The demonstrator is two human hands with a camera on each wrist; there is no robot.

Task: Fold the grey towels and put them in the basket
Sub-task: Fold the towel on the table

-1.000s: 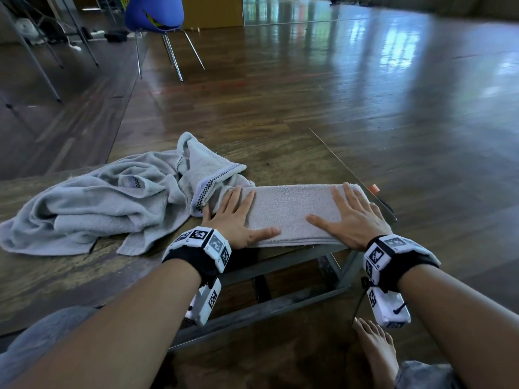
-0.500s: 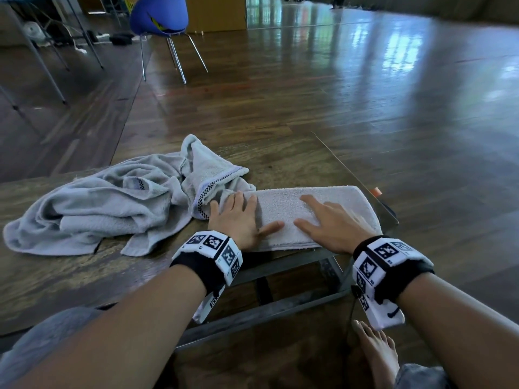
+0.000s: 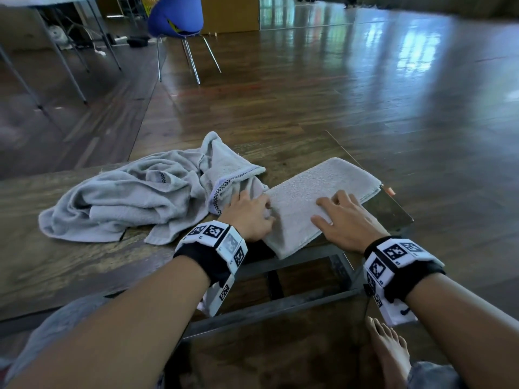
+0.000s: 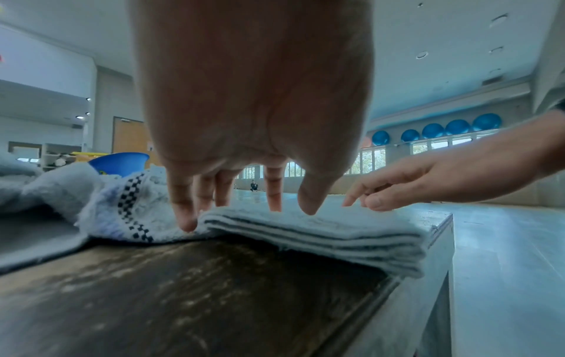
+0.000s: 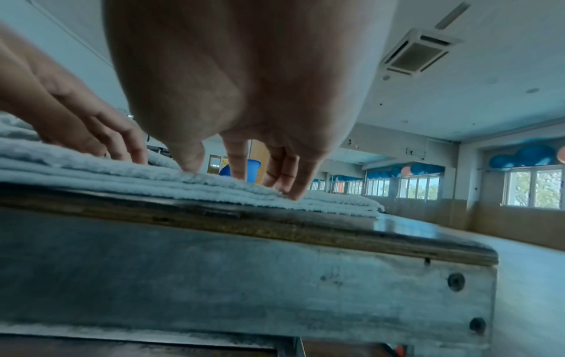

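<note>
A folded grey towel (image 3: 317,192) lies in several layers at the near right corner of the low wooden table (image 3: 56,262). My left hand (image 3: 250,211) is at its left end. In the left wrist view, the fingertips (image 4: 186,222) point down against that end and the thumb sits on top. My right hand (image 3: 342,217) rests on the towel's near half with its fingers spread and only the tips (image 5: 189,164) pressing the pile. A heap of crumpled grey towels (image 3: 134,197) with a checked trim lies to the left, touching the folded one. No basket is in view.
The folded towel overhangs the table's near edge (image 5: 244,224) above a metal frame. A small orange object (image 3: 389,190) sits at the table's right edge. My bare foot (image 3: 387,352) is on the floor below. A blue chair (image 3: 175,15) stands far behind on the wooden floor.
Both hands were flat on the towel. My left hand has slid to its left end with fingertips down. My right hand has moved left toward the middle. The towel now lies more slanted.
</note>
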